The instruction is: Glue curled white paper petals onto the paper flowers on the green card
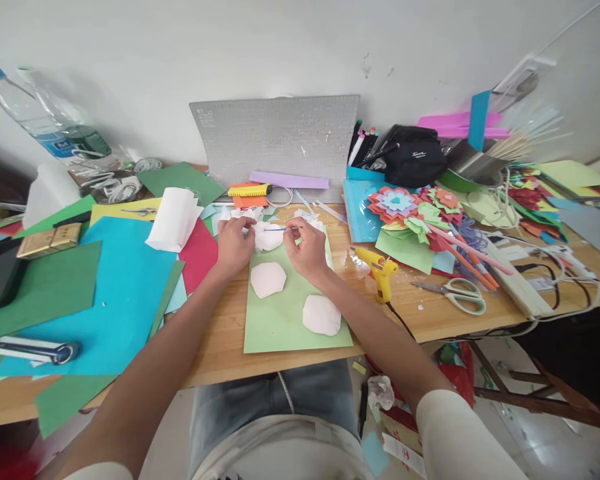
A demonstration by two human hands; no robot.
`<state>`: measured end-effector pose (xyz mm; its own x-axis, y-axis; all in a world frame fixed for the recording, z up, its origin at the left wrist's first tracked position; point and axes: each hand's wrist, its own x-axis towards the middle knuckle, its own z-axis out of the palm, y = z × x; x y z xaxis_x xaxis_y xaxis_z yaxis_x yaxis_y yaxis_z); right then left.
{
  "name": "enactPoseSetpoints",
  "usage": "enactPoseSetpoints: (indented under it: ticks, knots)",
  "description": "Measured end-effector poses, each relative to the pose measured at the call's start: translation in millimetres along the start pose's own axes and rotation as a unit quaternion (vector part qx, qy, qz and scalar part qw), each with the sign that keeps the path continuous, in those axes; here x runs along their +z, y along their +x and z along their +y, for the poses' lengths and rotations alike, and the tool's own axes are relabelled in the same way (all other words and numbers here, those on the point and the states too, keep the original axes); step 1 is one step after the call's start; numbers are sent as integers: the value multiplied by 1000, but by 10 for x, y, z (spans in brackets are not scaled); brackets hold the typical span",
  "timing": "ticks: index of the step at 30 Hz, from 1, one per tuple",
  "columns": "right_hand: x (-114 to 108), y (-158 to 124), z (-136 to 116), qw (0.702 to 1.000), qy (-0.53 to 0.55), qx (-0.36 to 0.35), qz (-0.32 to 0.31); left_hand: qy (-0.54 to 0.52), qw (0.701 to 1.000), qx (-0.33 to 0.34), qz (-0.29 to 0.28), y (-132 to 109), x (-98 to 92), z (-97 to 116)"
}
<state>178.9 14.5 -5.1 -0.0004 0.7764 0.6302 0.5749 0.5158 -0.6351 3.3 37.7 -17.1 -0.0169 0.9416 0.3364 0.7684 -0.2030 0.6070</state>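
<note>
Near the far end of a light green sheet [275,328], my left hand [235,245] and my right hand [305,247] face each other. A thin blue stick [275,230] runs level between them; its exact kind is too small to tell. Each hand pinches one end of it with bent fingers. Just beneath lies a crumpled white paper piece [269,241], partly hidden by the fingers. Two white, rounded paper-covered pieces rest on the green sheet: one at the left [268,279], the other at the lower right [321,315].
A yellow glue gun [380,268] and scissors [457,293] lie to the right, beside paper flowers [397,205]. A white paper roll [173,220] and blue paper [125,280] are at left. A grey cutting mat [280,137] leans on the wall behind a yellow cutter [250,190].
</note>
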Motion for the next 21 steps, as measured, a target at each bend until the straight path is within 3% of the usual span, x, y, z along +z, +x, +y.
enactPoseSetpoints:
  ticks: [6, 14, 21]
  knots:
    - [10, 10, -2, 1000, 9, 16, 7, -4, 1000, -1, -1, -9, -26, -4]
    - [-130, 55, -114, 994, 42, -32, 91, 10, 1000, -16, 7, -16, -13, -71]
    - [-316, 0, -231, 995, 25, -57, 73, 1, 1000, -13, 21, -22, -34, -84]
